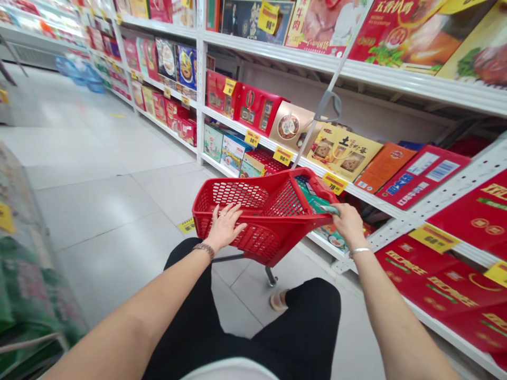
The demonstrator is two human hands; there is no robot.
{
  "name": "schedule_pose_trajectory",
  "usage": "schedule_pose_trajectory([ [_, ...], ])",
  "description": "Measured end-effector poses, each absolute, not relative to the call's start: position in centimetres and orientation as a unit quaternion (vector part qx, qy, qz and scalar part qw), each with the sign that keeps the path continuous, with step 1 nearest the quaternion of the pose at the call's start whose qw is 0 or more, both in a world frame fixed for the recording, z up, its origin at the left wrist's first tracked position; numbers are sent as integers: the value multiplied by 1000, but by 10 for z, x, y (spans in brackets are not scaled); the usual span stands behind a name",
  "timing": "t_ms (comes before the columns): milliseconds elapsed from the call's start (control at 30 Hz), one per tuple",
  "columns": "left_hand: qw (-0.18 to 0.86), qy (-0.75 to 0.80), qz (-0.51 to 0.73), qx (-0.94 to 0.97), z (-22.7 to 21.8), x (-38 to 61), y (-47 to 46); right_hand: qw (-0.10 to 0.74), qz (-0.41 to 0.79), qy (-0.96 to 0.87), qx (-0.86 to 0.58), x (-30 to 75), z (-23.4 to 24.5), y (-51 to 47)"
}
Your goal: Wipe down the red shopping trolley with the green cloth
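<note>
Head: two hands [225,228] [348,226], one red basket [273,237]

The contents of the red plastic mesh shopping basket [253,182] are mostly hidden behind its wall and rim. Only part of a green printed package [312,206] shows, so its full shape cannot be seen. At the right, the person's right hand [348,224] partly covers a small pale-green object [330,209], too small to identify. At near left, a green-and-white packaged display [27,279] is blurred and cut off by the edge. At far left, pale blue bottle-like shapes [79,71] are blurred. Large red printed boxes [420,37] on the top shelf are cut off above, and the fine print on yellow paper price tags [252,138] is too small to read.
</note>
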State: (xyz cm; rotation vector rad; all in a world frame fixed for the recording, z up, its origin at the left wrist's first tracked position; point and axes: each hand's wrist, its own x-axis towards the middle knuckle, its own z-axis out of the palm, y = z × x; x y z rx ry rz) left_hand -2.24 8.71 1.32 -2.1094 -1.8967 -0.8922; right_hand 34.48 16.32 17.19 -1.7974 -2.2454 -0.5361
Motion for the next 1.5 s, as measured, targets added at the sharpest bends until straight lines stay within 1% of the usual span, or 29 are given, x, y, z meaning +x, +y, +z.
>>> schedule_pose_trajectory([
  [267,109,-652,-263,-702,15,-50,81,61,-213,-795,-565,288,171,131],
  [500,128,-664,-218,-704,12,-93,74,73,-167,-873,-453,179,133,91],
  [600,135,-663,-205,-707,11,-116,69,71,-150,-890,-425,146,129,80],
  [733,136,-661,-203,-709,11,-140,62,69,-140,-889,-430,155,150,76],
  [900,121,-664,-203,-709,17,-151,56,68,-158,-849,-500,229,180,91],
  [1067,104,-684,-214,-689,24,-125,51,139,-122,-869,-459,273,178,102],
  [1233,77,-645,-261,-714,19,-60,48,201,-149,-844,-474,267,162,83],
  [1333,66,-641,-303,-702,23,-21,42,261,-137,-847,-442,262,156,58],
  [1500,51,-510,-346,-786,59,38,13,344,-58,-869,-350,248,160,3],
])
